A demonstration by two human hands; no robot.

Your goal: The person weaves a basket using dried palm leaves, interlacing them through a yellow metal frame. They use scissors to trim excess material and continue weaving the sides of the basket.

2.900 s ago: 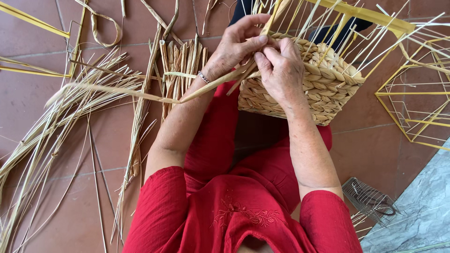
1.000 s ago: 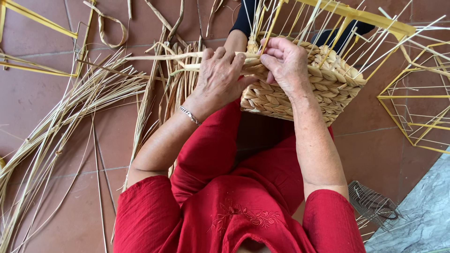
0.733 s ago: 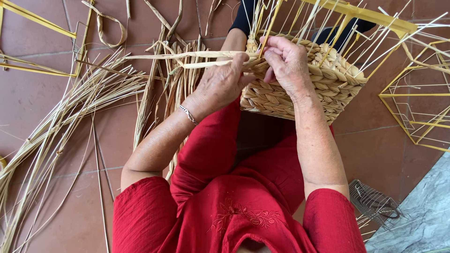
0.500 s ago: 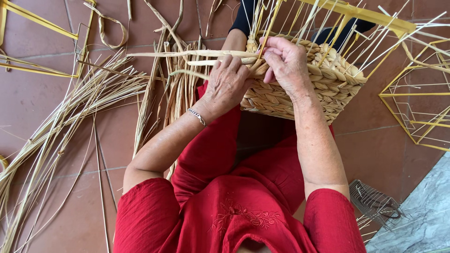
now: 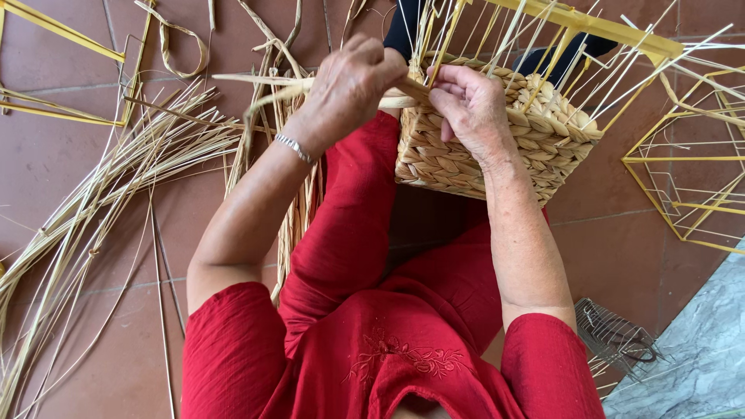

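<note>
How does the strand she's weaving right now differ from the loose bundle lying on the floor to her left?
The strand is lifted off the floor, gripped in the left hand and running to the woven basket; the loose bundle lies untouched on the tiles. The strand is a few stems held together, running nearly level; the bundle is many stems, fanned out in a diagonal sweep. Both are the same pale straw colour.

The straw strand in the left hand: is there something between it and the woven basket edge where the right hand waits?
Nothing visible blocks it. The left hand holds the straw strand right at the basket rim, meeting the right hand.
</note>
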